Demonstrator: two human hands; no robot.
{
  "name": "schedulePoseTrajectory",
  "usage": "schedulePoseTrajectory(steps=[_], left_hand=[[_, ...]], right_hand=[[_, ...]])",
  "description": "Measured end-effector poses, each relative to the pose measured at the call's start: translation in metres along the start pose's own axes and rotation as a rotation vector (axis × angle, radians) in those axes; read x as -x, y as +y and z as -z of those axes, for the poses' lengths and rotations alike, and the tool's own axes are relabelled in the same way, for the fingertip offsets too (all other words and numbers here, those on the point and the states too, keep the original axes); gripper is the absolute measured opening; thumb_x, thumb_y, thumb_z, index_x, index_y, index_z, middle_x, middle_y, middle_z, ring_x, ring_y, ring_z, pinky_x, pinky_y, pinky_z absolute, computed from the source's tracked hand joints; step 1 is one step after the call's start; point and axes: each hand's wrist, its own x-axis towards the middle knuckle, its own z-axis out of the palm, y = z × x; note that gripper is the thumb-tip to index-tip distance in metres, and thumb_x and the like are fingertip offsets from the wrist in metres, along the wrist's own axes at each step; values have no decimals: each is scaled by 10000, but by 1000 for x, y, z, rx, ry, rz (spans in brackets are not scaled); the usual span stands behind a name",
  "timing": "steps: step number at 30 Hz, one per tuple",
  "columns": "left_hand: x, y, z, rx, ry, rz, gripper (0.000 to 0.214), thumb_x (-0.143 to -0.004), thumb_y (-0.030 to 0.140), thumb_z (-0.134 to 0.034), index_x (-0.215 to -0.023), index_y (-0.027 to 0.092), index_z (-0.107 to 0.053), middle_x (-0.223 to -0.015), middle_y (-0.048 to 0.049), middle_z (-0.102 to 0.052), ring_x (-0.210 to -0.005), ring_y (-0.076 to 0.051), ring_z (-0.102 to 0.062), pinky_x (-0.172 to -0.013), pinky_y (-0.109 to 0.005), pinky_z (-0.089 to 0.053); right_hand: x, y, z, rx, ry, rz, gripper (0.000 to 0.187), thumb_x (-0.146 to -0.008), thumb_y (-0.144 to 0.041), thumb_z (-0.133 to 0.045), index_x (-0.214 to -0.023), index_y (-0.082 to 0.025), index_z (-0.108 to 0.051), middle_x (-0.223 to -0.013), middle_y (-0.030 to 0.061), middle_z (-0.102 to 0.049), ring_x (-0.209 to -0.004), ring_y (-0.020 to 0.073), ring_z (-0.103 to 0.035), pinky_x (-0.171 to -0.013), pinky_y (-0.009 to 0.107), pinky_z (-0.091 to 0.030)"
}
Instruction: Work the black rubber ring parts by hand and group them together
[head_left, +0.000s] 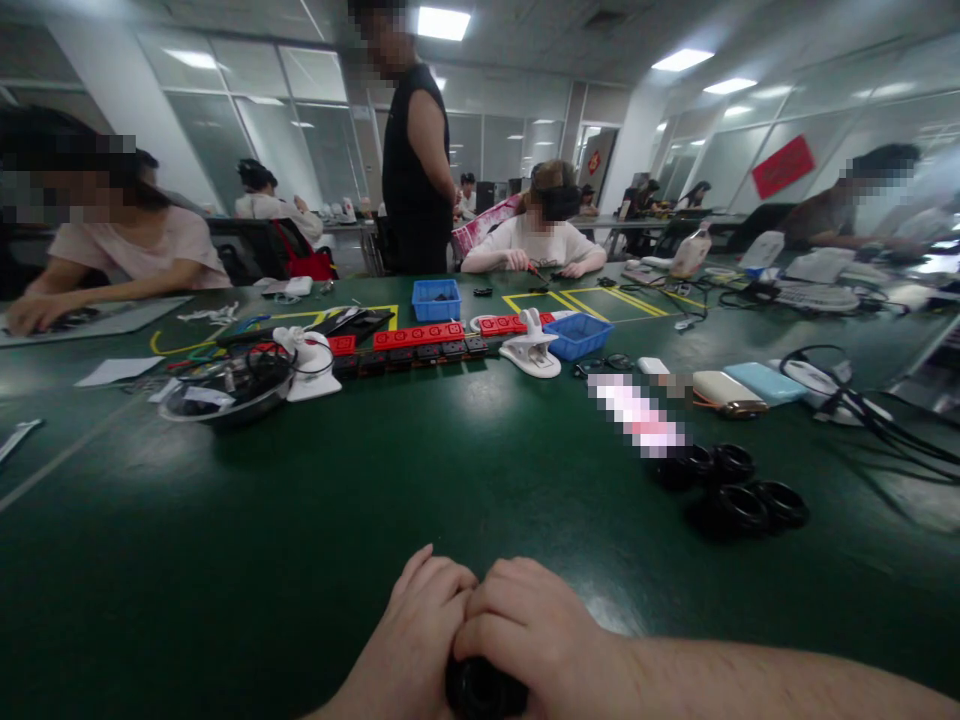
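Where the two hands meet low over the near edge of the green table mat (480, 480), left hand (416, 635) and right hand (529, 625) are both curled shut, knuckles touching, round one black ring-shaped part (484, 692).

Risk, as judged: two fists pressing on a smooth round piece. A twist or squeeze could pop it out to roll across the mat. A fingertip could get nipped where the knuckles meet.

The part: black, thick-walled, circular, faint sheen. Only its lower arc shows under the fingers, at the bottom of the view. Contact points are hidden.

Farther right, well apart: a loose cluster of similar black rings (731, 490). An escaped part could get lost among them.

Beyond: power bank (724, 392), red power strips (418, 336), blue bin (436, 299). Co-workers sit along the far side.
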Motion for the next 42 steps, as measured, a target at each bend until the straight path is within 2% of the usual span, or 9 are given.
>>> schedulePoseTrajectory(steps=[8, 15, 22, 25, 28, 32, 35, 39, 42], left_hand=[[1, -10, -6, 172, 95, -48, 243, -541, 179, -634, -766, 181, -543, -753, 7, -558, -784, -202, -563, -1001, -498, -266], [1, -8, -2, 170, 70, -46, 202, -617, 277, -647, -752, 189, -524, -758, 14, -566, -769, -185, -553, -1033, -476, -224], [2, -7, -4, 144, 64, -42, 320, -603, 234, -695, -891, 212, -558, -882, 2, -608, -892, -225, -559, -1027, -521, -226], [2, -9, -6, 146, 76, -58, 411, -617, 339, -729, -963, 215, -545, -933, -21, -610, -943, -250, -544, -1029, -547, -215], [3, -11, -9, 126, 101, -81, 378, -626, 383, -701, -910, 188, -547, -879, -32, -594, -897, -244, -553, -1025, -540, -227], [3, -10, -13, 111, 127, -45, 265, -582, 283, -677, -786, 183, -541, -782, -2, -566, -780, -202, -554, -1012, -498, -268], [3, -9, -12, 119, 122, -49, 248, -589, 271, -680, -786, 184, -556, -788, 2, -572, -796, -198, -552, -1025, -475, -249], [3, -9, -1, 156, 58, -83, 266, -593, 301, -707, -797, 196, -573, -784, 21, -569, -798, -184, -553, -1045, -448, -221], [2, -9, 10, 171, -5, -103, 166, -647, 265, -660, -775, 201, -575, -759, 31, -559, -785, -168, -558, -1052, -434, -217]], right_hand=[[-11, -8, 23, -242, -6, 167, 179, -800, -201, -437, -840, -148, -603, -813, 25, -634, -799, 130, -541, -750, 262, -416], [-9, -5, 19, -186, -173, 232, 110, -819, -202, -504, -827, -169, -609, -821, -4, -646, -883, 124, -531, -833, 261, -396], [-9, -11, 24, -133, 8, 80, 305, -859, -447, -483, -959, -169, -559, -947, 39, -603, -891, 154, -509, -800, 296, -403], [-6, -12, 21, -71, -14, -36, 399, -790, -535, -537, -965, -177, -551, -932, 50, -589, -832, 177, -502, -724, 316, -402], [-5, -12, 16, -15, -78, -79, 367, -725, -479, -638, -920, -176, -564, -884, 40, -584, -771, 172, -494, -666, 303, -393], [-5, -12, 16, 0, -93, -19, 222, -718, -345, -659, -825, -165, -584, -829, 29, -581, -714, 150, -481, -634, 278, -397], [-8, -11, 19, -51, -54, 60, 177, -810, -302, -565, -904, -155, -593, -876, 39, -602, -776, 152, -504, -694, 277, -422], [-10, -10, 20, -178, -56, 226, 254, -935, -244, -351, -1005, -146, -575, -912, 37, -631, -886, 128, -534, -826, 262, -423], [-8, -9, 17, -184, -97, 270, 281, -946, -280, -324, -972, -165, -580, -876, 21, -650, -871, 114, -556, -851, 251, -429]])
